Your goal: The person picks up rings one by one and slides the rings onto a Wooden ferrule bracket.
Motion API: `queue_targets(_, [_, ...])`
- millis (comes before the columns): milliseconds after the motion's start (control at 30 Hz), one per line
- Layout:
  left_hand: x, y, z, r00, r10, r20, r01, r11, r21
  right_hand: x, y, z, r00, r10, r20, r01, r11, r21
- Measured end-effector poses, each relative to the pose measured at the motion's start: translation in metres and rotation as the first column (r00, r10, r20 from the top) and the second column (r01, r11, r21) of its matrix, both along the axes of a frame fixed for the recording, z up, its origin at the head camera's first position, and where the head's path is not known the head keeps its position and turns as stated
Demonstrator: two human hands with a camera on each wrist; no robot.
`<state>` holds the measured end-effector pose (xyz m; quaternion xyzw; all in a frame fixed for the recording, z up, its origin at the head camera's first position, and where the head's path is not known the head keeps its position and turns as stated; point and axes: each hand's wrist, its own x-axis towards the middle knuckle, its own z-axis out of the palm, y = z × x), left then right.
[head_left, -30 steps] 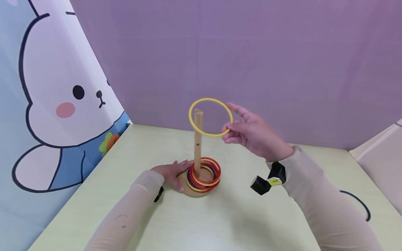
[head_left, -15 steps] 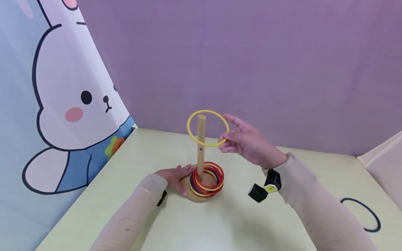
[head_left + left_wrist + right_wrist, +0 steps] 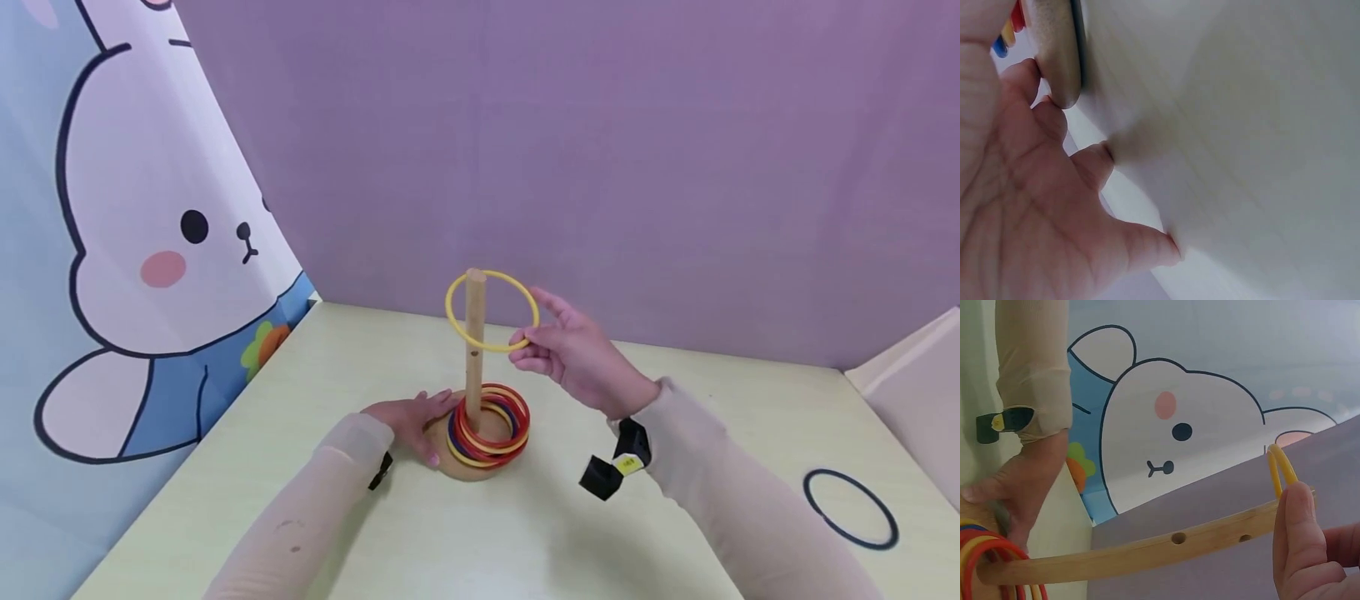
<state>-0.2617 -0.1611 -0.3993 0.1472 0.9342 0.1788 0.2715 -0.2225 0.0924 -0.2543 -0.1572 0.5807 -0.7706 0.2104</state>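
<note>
My right hand (image 3: 577,354) pinches a thin yellow ring (image 3: 495,348) between thumb and fingers, with the index finger stretched along its edge. That ring circles the upper part of an upright wooden peg (image 3: 474,375), just below its tip. In the right wrist view the yellow ring (image 3: 1274,449) is seen nearly edge-on at the peg's (image 3: 1135,556) end. My left hand (image 3: 408,421) rests against the round wooden base (image 3: 467,472), fingers spread; the left wrist view has fingertips touching the base's edge (image 3: 1057,56) and the table. Several red, yellow and blue rings (image 3: 513,450) lie around the peg's foot.
A dark ring (image 3: 892,521) lies flat on the pale table (image 3: 465,550), right of my right forearm. Behind the table hangs a purple backdrop (image 3: 600,167). A printed cartoon cloth (image 3: 150,208) covers the left side.
My right hand has brought the yellow ring lower and slightly left, from around the peg's tip to below it. My left hand stays on the base. The head view shifts slightly.
</note>
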Motion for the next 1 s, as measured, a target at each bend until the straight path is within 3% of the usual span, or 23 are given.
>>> queue_targets(433, [0.0, -0.004, 0.002, 1.0, 0.004, 0.003, -0.004, 1.0, -0.01, -0.003, -0.003, -0.032, 0.999, -0.018, 0.049, 0.016, 1.0, 0.026])
queue_targets(1000, [-0.001, -0.006, 0.0, 0.998, -0.061, -0.011, 0.061, 0.998, 0.001, 0.003, -0.001, -0.088, 0.994, -0.023, 0.107, 0.02, 0.999, 0.034])
